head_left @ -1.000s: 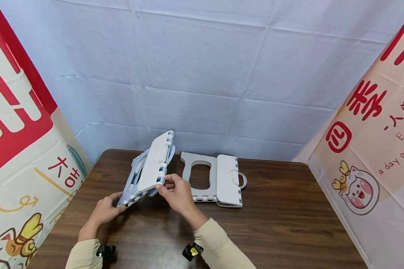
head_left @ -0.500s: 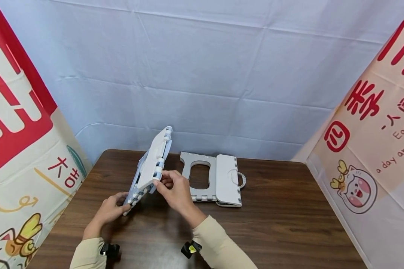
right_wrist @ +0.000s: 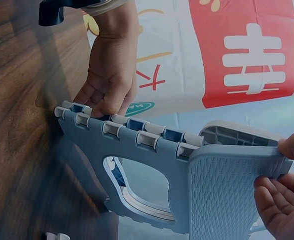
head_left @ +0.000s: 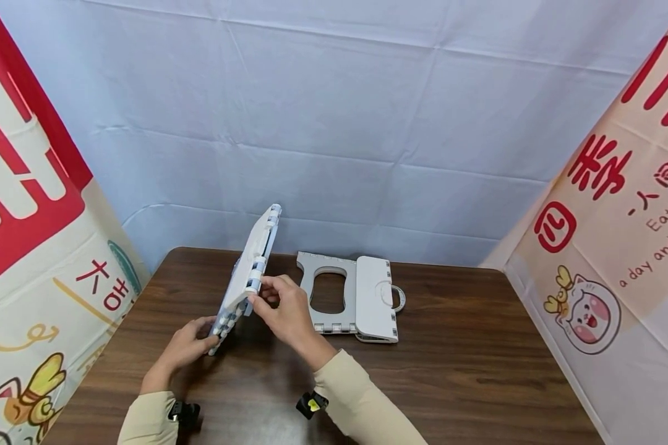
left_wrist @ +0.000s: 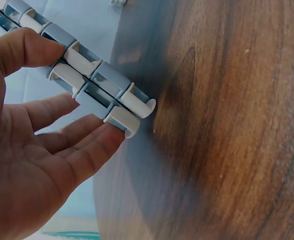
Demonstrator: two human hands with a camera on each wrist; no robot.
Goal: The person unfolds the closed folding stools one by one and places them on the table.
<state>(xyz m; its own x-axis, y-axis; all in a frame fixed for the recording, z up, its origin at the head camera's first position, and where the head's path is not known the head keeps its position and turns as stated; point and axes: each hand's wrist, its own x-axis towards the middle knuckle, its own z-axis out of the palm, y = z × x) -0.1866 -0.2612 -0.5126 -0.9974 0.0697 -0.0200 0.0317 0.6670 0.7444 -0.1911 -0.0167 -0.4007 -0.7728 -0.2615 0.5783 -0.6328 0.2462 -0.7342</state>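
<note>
A blue and white folding step stool [head_left: 248,266], nearly folded flat, stands tilted on the left part of the table. My left hand [head_left: 185,345] holds its lower near edge. In the left wrist view, the thumb and fingers lie on opposite sides of the hinged edge [left_wrist: 94,80]. My right hand [head_left: 286,312] pinches the right edge of the stool's white top. The right wrist view shows the textured top panel [right_wrist: 219,192] beside the blue leg panel [right_wrist: 89,142] with its oval opening. Some right fingers are cut off by that frame.
A second folding step stool [head_left: 373,296], grey and white, lies flattened on the brown wooden table [head_left: 456,371] right of my right hand. A pale cloth [head_left: 334,136] hangs behind the table. Printed banners [head_left: 590,247] stand at both sides.
The blue and white stool has tipped steeper, and its panels have come closer together. My left hand has shifted right with the lower edge; my right hand has moved slightly left and up.
</note>
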